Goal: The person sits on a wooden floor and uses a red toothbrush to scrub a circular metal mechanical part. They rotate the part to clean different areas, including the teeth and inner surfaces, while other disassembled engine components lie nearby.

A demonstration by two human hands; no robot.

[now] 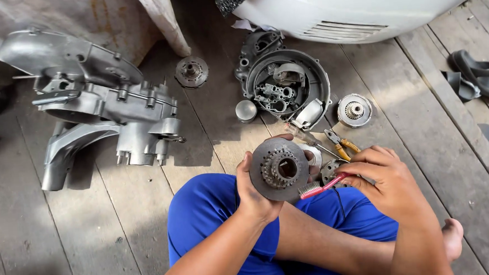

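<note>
Setting was an informal repair workshop on a bare plank floor (422, 117). A stripped engine casing (98, 106) lay well left of the hands; a round housing of loose parts (286, 85), pliers (339, 145) and a white scooter body (360, 3) lay ahead.

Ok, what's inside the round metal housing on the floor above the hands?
The round housing holds a pile of small grey cast parts, with a curved piece at the top. Its floor beneath them is covered, and the pieces are too small to identify.

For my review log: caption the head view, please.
Left hand holds a toothed metal disc; right hand holds a pink toothbrush beside it.
</note>
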